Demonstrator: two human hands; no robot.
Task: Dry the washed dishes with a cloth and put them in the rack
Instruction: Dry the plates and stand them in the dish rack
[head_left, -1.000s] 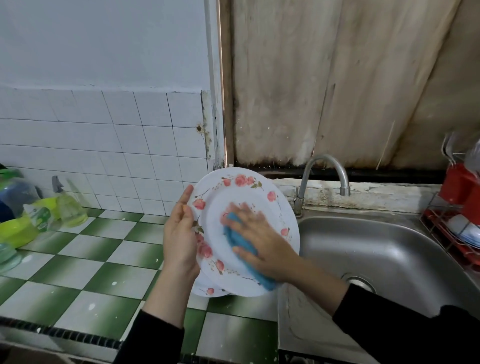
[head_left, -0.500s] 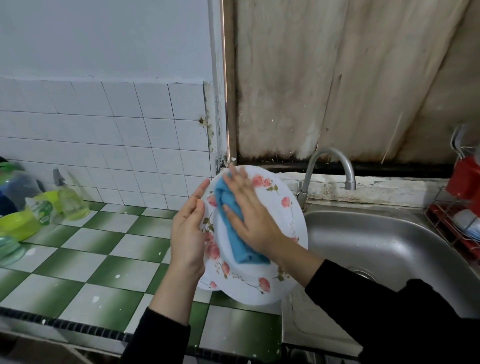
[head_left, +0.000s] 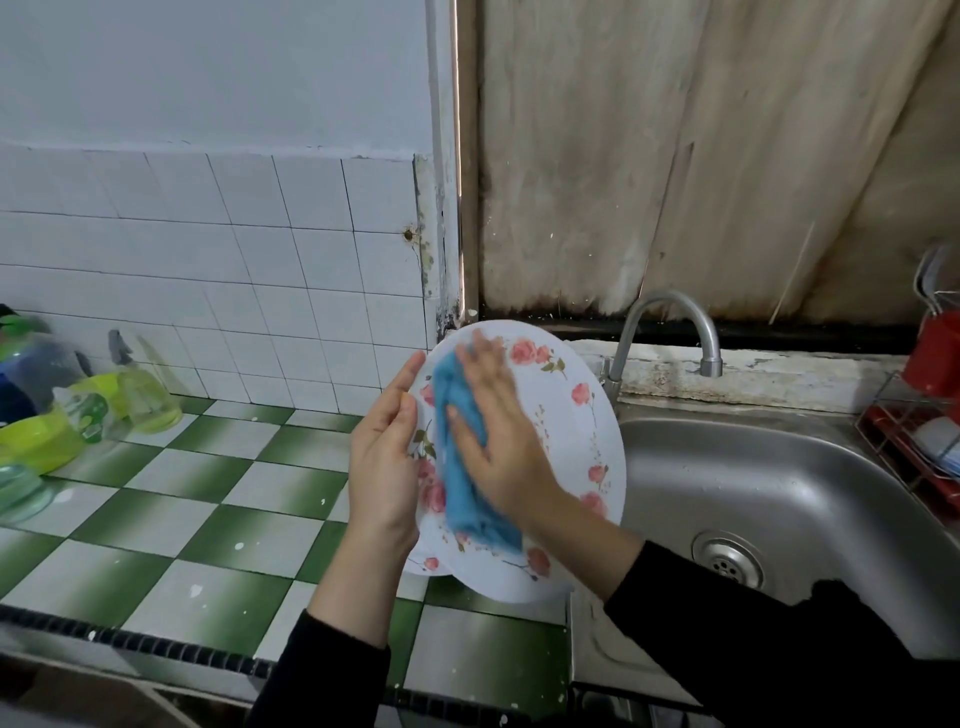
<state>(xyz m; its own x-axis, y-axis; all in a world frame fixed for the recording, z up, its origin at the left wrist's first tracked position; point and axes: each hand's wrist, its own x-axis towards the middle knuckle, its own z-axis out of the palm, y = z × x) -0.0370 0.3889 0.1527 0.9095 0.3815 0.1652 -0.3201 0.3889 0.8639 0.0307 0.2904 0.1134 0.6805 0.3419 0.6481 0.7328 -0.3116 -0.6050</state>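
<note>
A white plate (head_left: 576, 441) with pink roses is held upright over the counter's right end, beside the sink. My left hand (head_left: 384, 457) holds its left rim, fingers pointing up along the edge. My right hand (head_left: 498, 441) lies flat on the plate's face, its straight fingers pressing a blue cloth (head_left: 462, 483) against the upper left of the plate. A strip of the cloth hangs below my palm. The rim of a second rose plate (head_left: 431, 564) peeks out underneath, lying on the counter. The red wire rack (head_left: 883, 447) stands at the far right.
The steel sink (head_left: 779, 493) with its drain (head_left: 727, 558) lies to the right, a curved tap (head_left: 665, 312) behind it. Green and white checked tiles (head_left: 182, 519) cover the counter. Spray bottles and green containers (head_left: 104, 400) crowd the far left. A red holder (head_left: 935, 358) sits above the rack.
My right hand has wiped the cloth from the plate's lower middle up to its upper left. The left hand has kept its hold on the rim.
</note>
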